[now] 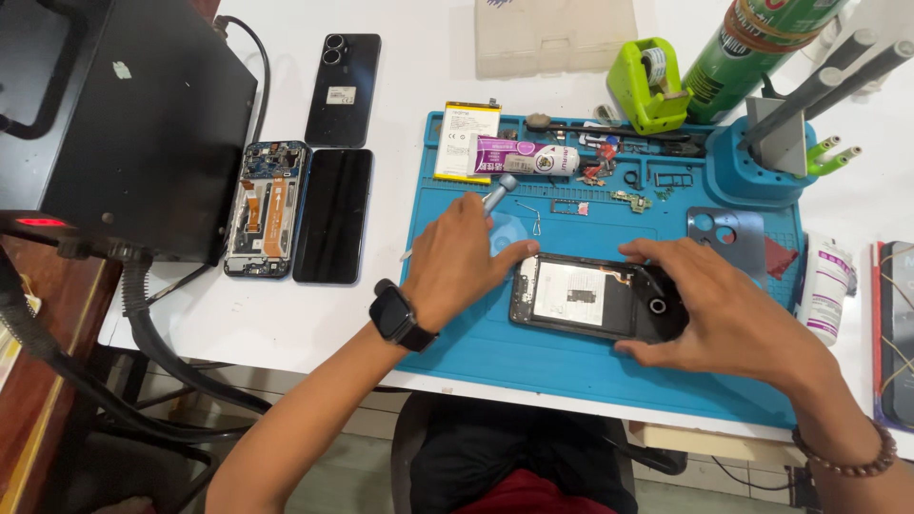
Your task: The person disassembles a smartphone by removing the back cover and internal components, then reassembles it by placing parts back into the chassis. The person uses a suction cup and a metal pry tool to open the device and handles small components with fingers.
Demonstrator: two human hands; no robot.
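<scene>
Where the blue repair mat (571, 366) covers the white table (400, 86), an opened phone (581, 297) lies near its front edge; the right hand (728, 309) grips its end, the left hand (457, 262) holds a screwdriver (497, 193) beside it.

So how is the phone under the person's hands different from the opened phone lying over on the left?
The phone under the hands lies crosswise on the blue mat, held by the left hand and right hand; the opened phone on the left lies lengthwise on the white table, untouched. The first shows a pale panel inside, the second orange strips in a blue frame. Both have their backs off.
</scene>
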